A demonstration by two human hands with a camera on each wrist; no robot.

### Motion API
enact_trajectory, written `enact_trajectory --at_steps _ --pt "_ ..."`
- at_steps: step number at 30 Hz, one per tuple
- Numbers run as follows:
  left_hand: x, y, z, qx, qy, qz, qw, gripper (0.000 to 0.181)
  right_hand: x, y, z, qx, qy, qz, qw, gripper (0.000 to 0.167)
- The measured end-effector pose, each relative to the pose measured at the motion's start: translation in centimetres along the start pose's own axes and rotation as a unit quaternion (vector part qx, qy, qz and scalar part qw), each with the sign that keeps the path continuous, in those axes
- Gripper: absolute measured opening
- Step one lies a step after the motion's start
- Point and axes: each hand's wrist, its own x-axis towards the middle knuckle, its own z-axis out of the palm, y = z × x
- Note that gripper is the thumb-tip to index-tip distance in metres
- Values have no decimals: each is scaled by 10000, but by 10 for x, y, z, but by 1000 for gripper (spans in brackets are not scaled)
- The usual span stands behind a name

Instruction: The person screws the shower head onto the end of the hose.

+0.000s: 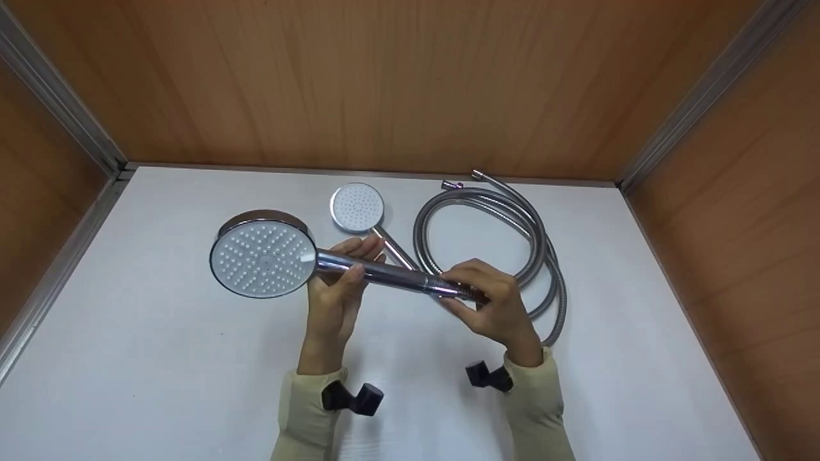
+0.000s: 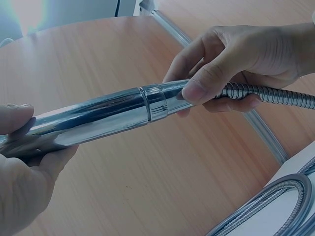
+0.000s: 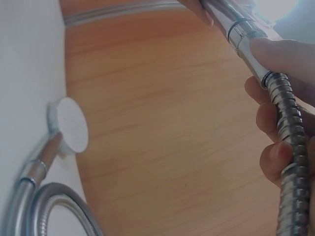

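A large chrome shower head [image 1: 262, 259] with a pale nozzle face is held above the table. My left hand [image 1: 333, 298] grips its handle [image 1: 394, 275] just below the head, thumb on top. At the handle's other end, my right hand [image 1: 496, 301] pinches the smooth metal connector of a shower hose [image 2: 285, 97]. The connector and handle meet end to end in the left wrist view, with a thin ring line between them. Whether the thread is tight cannot be seen. Ribbed hose runs back under my right fingers [image 3: 275, 157].
A smaller shower head [image 1: 357, 207] lies face up on the white table [image 1: 166, 346], behind my hands. Coiled metal hoses [image 1: 419, 234] lie to its right, with two loose-looking ends near the back edge. Wooden panels [image 1: 410, 83] enclose the back and sides.
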Motion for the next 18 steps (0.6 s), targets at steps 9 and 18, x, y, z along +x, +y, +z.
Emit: enact_trajectory --at_steps 9,18 --pt "0 0 -1 61 -21 41 10000 31 -1 1 -1 -128 -63 117 9998 36" --pt "0 -1 -2 155 -26 28 9999 29 -1 0 -1 -98 -23 35 9999 32"
